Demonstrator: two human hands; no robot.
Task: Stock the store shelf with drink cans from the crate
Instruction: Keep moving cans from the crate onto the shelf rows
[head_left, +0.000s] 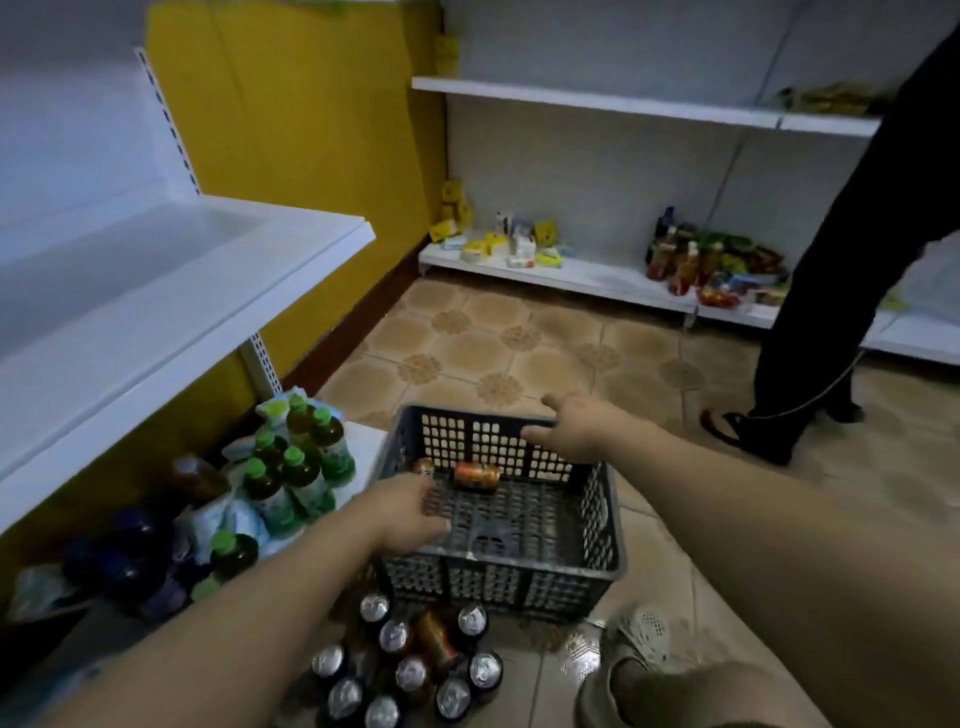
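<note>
Head camera view, looking down at a tiled floor (519, 343) in a small store. At far left a white shelf (208, 270) juts out with nothing on it that shows. Beneath it, on a lower ledge, stand bottles with green caps (301, 467), and further left some dark bottles (130, 561), blurred.

The left hand (405, 514) reaches in over the left wall of a dark plastic crate (498, 577). Its fingers are loosely stretched out and hold nothing; whether it touches the wall cannot be told. Below it, on the floor just in front of the crate's near wall, stands a cluster of drink cans (410, 665) – most upright with silver tops showing, one orange can among them tilted.

The crate sits on the floor in the middle of the view. Two cans are inside, both against its far wall: one upright can (423, 466) in the far left corner and one orange can (478, 475) lying on its side just beside it.

The right hand (571, 434) is at the crate's far right corner, fingers spread and fairly straight over the rim – no can in it.

Lower right, a foot in a pale sandal (639, 639) rests on the floor near the crate. Further right stands another person's leg in dark trousers (831, 312). Behind, a low white wall shelf (597, 280) carries small packets and bottles.
</note>
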